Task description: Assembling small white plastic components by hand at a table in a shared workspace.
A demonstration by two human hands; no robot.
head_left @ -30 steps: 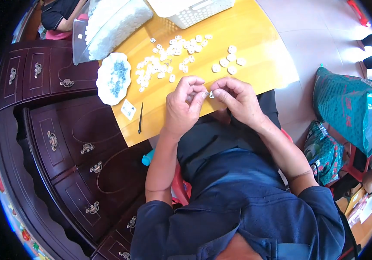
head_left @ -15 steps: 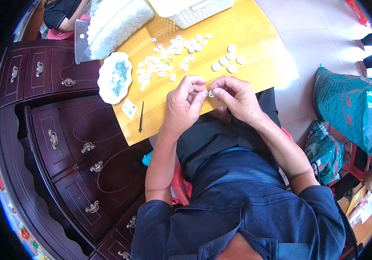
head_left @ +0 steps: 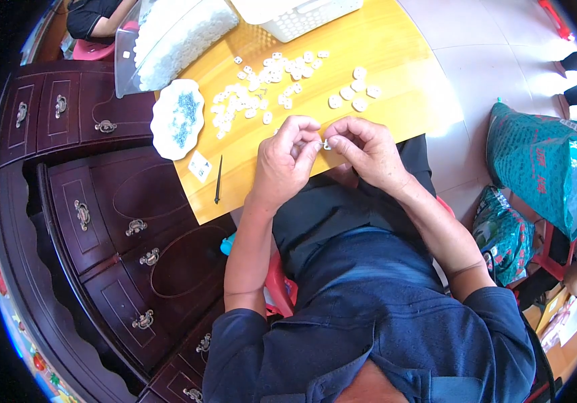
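My left hand (head_left: 286,161) and my right hand (head_left: 366,149) meet over the near edge of the yellow wooden table (head_left: 396,60), fingertips pinched together on one small white piece (head_left: 326,144). Beyond them several similar small white pieces (head_left: 255,97) lie scattered on the table, with a smaller group (head_left: 354,94) to the right. A white oval dish (head_left: 177,118) holding tiny bluish parts sits at the table's left edge. A thin dark tool (head_left: 218,178) lies near the table's front left corner, beside a small white card (head_left: 200,165).
A clear bag of white pieces (head_left: 175,37) and a white plastic basket (head_left: 295,15) stand at the table's far side. Dark wooden drawers (head_left: 107,221) fill the left. Green printed bags (head_left: 547,168) sit on the tiled floor at right. Another person's arm (head_left: 100,20) shows top left.
Both hands stay pinched together at the table's edge; only small finger shifts around the white piece are visible.
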